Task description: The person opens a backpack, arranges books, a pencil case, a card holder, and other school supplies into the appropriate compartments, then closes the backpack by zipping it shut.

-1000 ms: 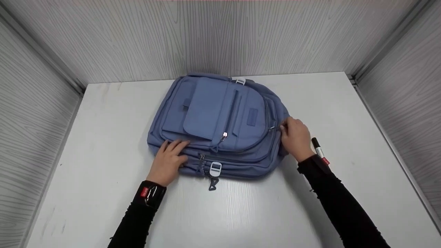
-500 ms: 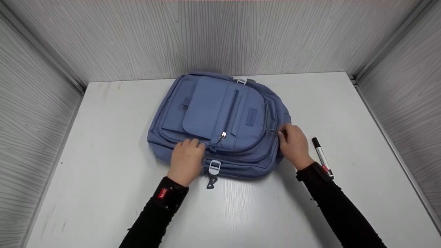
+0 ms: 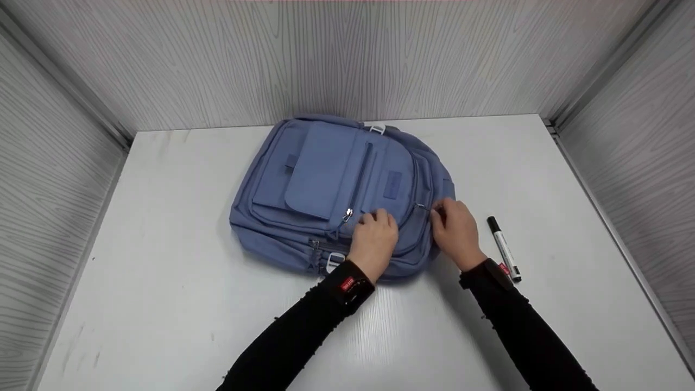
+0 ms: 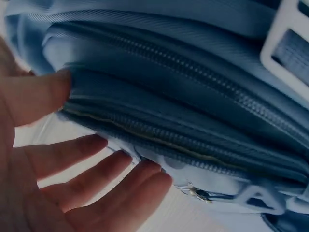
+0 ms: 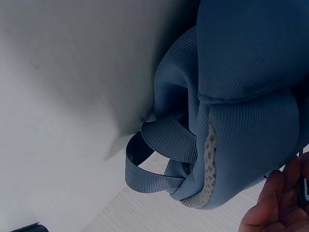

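A blue backpack (image 3: 320, 168) lies front up on the white table. My right hand (image 3: 457, 233) is at its right end and pinches the zipper pull (image 5: 304, 191) of the front compartment, whose slider (image 3: 421, 206) shows just left of the fingers. My left hand (image 3: 374, 239) is at the lower front of the bag. In the left wrist view, the thumb (image 4: 43, 94) touches the fabric at the end of a zipper (image 4: 159, 137) whose rows of teeth lie apart. The other fingers are spread and loosely bent over the front panel, apart from the thumb.
A black-capped white marker (image 3: 505, 248) lies on the table (image 3: 152, 282) beside the right wrist. Webbing loops (image 5: 154, 181) hang from the bag's top end. A pale strap buckle (image 3: 335, 262) is next to the left sleeve. Wood-grain panels (image 3: 336, 54) enclose the back and sides.
My left hand has moved right along the bag's near side, from its lower left corner to near the right hand. The right hand has shifted slightly down and left, keeping its pinch.
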The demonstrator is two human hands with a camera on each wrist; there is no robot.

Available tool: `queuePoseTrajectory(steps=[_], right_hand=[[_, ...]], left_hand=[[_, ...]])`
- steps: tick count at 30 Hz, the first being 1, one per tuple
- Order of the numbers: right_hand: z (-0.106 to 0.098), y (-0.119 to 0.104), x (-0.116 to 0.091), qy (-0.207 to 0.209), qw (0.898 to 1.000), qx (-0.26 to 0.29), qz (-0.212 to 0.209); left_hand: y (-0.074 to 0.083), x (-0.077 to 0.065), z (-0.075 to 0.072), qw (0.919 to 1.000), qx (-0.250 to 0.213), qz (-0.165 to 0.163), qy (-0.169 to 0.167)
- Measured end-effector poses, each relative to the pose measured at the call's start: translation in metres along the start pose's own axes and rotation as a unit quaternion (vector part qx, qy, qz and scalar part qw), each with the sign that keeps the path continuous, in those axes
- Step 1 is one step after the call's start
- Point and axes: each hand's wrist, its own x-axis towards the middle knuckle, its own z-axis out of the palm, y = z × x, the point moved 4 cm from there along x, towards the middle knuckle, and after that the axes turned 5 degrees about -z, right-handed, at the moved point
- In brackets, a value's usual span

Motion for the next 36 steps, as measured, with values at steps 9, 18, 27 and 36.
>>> queuePoseTrajectory(steps=[9,18,27,36], right_hand=[[-0.001,0.002,0.003,-0.004,1.0,-0.007,-0.001],[-0.003,0.001,0.006,-0.01,1.0,-0.013,0.001],[-0.011,0.004,0.011,0.002,0.999,-0.034,-0.02],[-0.023,0.027,0.017,0.015,0.999,-0.042,0.001]], left_hand=[[0.012,0.008,0.004,0.9986,0.008,0.046,0.026],[-0.003,0.01,0.008,0.989,-0.08,0.124,0.013],[-0.028,0.0,0.008,0.9565,-0.185,0.225,-0.02],[-0.065,-0.016,0.009,0.9341,-0.266,0.228,-0.07]])
